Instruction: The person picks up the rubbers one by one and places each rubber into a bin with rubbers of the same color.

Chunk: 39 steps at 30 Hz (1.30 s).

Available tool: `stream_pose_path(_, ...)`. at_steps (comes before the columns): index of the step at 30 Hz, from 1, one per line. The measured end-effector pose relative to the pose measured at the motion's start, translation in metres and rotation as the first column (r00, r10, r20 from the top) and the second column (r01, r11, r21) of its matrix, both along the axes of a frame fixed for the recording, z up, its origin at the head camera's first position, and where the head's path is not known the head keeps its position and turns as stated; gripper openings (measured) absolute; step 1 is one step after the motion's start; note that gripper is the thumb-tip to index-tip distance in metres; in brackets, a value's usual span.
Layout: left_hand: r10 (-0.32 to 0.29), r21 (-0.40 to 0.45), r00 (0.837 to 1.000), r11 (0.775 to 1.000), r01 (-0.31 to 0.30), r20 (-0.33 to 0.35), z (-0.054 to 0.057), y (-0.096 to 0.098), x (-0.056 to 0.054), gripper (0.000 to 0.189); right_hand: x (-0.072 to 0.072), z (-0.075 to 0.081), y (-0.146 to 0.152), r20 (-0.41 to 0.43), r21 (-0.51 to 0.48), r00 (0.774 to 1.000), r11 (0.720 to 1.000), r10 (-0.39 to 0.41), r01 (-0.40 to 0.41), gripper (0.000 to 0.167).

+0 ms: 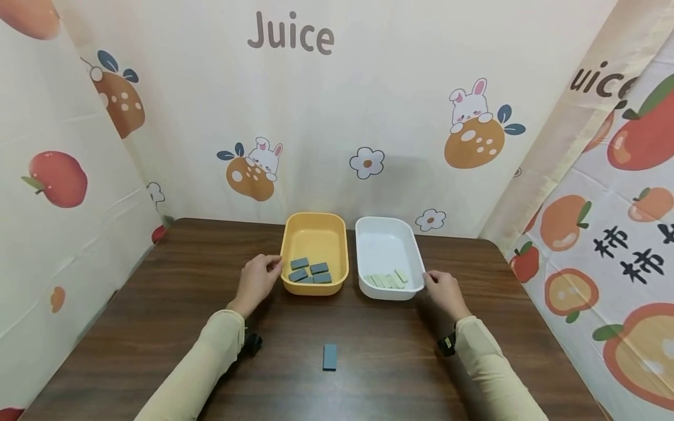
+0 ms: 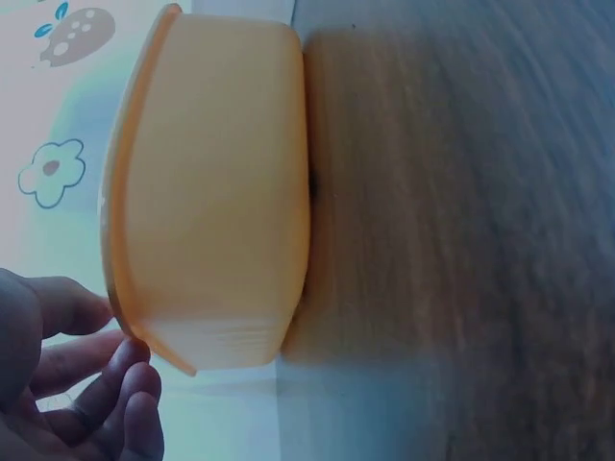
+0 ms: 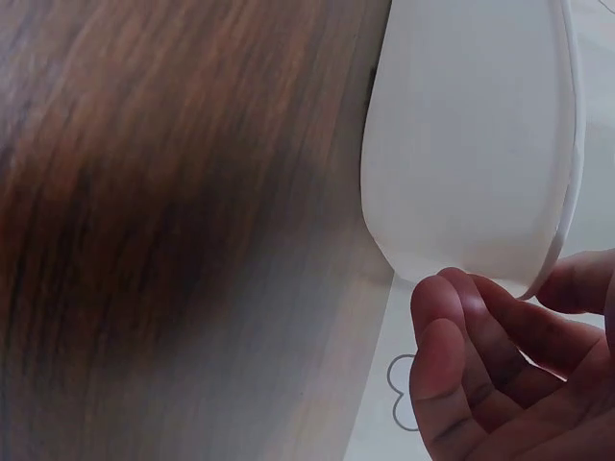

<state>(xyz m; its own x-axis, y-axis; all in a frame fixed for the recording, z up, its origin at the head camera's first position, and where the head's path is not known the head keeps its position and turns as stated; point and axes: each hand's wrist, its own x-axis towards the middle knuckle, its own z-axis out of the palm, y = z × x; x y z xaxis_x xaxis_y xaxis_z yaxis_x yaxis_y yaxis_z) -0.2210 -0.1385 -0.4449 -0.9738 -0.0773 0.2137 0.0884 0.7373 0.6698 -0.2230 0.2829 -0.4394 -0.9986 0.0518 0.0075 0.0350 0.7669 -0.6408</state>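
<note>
My left hand (image 1: 257, 280) pinches the outer left rim of a yellow plastic bin (image 1: 314, 217); in the left wrist view, thumb and fingertips meet at the bin's lip. Several blue-grey rectangular blocks (image 1: 319, 268) lie in its near end. To the right stands a white plastic bin (image 1: 387, 234) with several pale green blocks (image 1: 388, 280) in its near end. Thumb and index finger of my right hand (image 1: 445, 292) pinch that bin's right rim near the front corner. A single blue-grey block (image 1: 329, 357) lies on the table between my forearms.
Both bins stand toward the back of the dark wood-grain table (image 1: 389, 374), a narrow gap between them. Right behind the table's back edge hangs a printed curtain (image 1: 316, 105), with more printed cloth at both sides. Each wrist wears a black camera band.
</note>
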Motion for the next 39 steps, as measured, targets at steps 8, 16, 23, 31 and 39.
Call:
stream_pose_path(8,-0.009,-0.029,0.999,1.000,0.008,-0.033,0.008,0.007,0.009,0.023,0.001,0.001,-0.002,0.000,0.007,1.000,1.000,0.002,-0.002,0.038)
stream_pose_path(16,-0.078,-0.058,0.995,0.996,0.074,-0.066,0.015,0.019,0.020,0.018,-0.001,0.002,-0.001,-0.004,0.017,1.000,1.000,-0.002,0.002,0.038)
stream_pose_path(23,-0.152,-0.108,0.987,0.983,0.146,-0.049,0.021,0.028,0.031,0.017,-0.001,0.001,-0.001,0.004,0.020,1.000,1.000,-0.006,0.006,0.039)
stream_pose_path(31,-0.211,-0.133,0.976,0.967,0.216,0.050,0.027,0.041,0.044,0.014,0.001,-0.001,-0.002,0.028,0.009,1.000,1.000,-0.011,0.011,0.040)
stream_pose_path(39,-0.289,-0.159,0.943,0.936,0.314,0.162,0.028,0.053,0.053,0.014,0.002,0.000,-0.003,0.029,0.003,0.999,1.000,-0.022,0.022,0.039)
